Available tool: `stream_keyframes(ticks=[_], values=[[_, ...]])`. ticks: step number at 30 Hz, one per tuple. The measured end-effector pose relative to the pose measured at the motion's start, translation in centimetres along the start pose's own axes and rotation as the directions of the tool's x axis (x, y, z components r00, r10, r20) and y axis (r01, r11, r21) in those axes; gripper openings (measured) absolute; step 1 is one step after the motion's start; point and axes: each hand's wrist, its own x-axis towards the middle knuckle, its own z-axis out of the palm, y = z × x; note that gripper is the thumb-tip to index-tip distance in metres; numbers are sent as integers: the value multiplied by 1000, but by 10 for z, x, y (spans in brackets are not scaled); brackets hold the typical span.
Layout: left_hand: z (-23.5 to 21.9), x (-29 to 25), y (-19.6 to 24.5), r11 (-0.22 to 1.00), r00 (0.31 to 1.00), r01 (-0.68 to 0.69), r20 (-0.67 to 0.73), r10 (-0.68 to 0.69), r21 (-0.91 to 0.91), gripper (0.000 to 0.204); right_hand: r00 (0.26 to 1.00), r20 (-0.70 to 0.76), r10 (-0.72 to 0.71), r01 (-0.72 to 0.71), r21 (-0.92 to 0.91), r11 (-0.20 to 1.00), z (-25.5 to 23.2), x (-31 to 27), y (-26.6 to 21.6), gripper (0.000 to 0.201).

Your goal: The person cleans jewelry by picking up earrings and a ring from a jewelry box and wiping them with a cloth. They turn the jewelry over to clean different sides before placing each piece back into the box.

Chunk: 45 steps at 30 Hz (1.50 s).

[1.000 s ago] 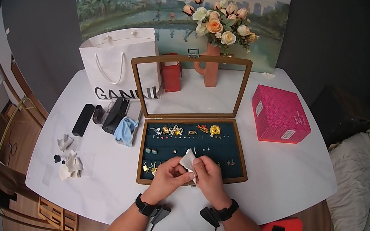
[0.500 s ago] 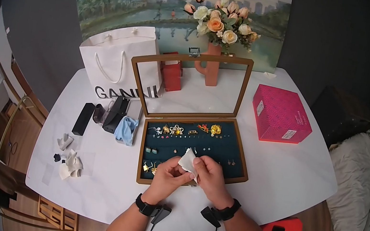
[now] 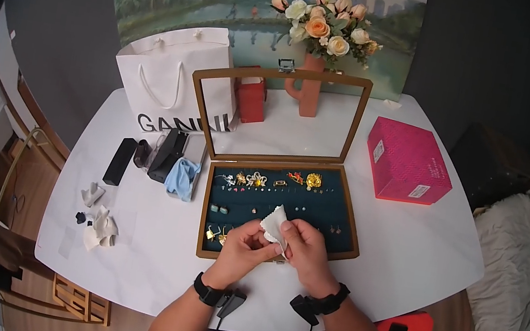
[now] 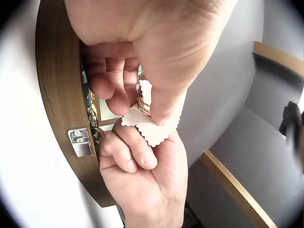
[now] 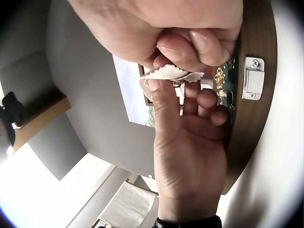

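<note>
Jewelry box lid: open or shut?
Open: in the head view the lid stands raised at the far edge of the box, leaving the jewelry inside uncovered.

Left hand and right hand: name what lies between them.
A white cloth lies between the left hand and right hand in the head view; the left wrist view shows gold-coloured jewellery against it.

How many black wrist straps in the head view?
2: the left wrist strap, just behind the left hand, and the right wrist strap, just behind the right hand. Both wrists are in plain view; others elsewhere could be hidden.
</note>
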Motion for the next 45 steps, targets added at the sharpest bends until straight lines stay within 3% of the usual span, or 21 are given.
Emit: stream_keyframes(ticks=[4,7,13,19,23,26,30,33,37,41,45], values=[[2,0,-5,1000,1000,-3,-22,3,-25,36,998,54,30,-29,-20,999,-5,-1,-3,30],[0,-3,-8,993,995,14,-95,-2,120,36,989,122,89,-89,1,996,-5,-3,-12,28],[5,0,-5,1000,985,-16,-175,16,6,22,981,186,60,-73,64,995,-5,-1,-5,23],[-3,-1,-10,998,990,-21,-139,29,53,16,971,239,34,-52,73,996,-6,-2,-1,22],[0,0,-9,996,988,-75,-138,69,-40,25,963,265,53,-83,105,991,-5,-3,-6,23],[11,1,-6,976,953,-215,-226,201,-39,33,970,236,52,-96,178,979,-3,-2,-2,25],[6,0,-20,955,939,-285,-177,295,78,25,981,181,66,-94,150,984,-1,-3,1,24],[3,-2,-26,959,950,-252,-154,271,132,23,984,151,92,-120,189,975,0,-5,-1,25],[12,-3,-2,943,955,-246,-110,275,223,26,981,146,130,-164,255,953,-1,-4,-8,26],[4,-1,-15,967,975,-197,-68,210,163,32,983,138,123,-155,252,955,-3,-5,-10,28],[5,-3,-16,984,977,-175,-115,177,28,32,991,124,56,-67,85,994,-6,-5,-7,28]])
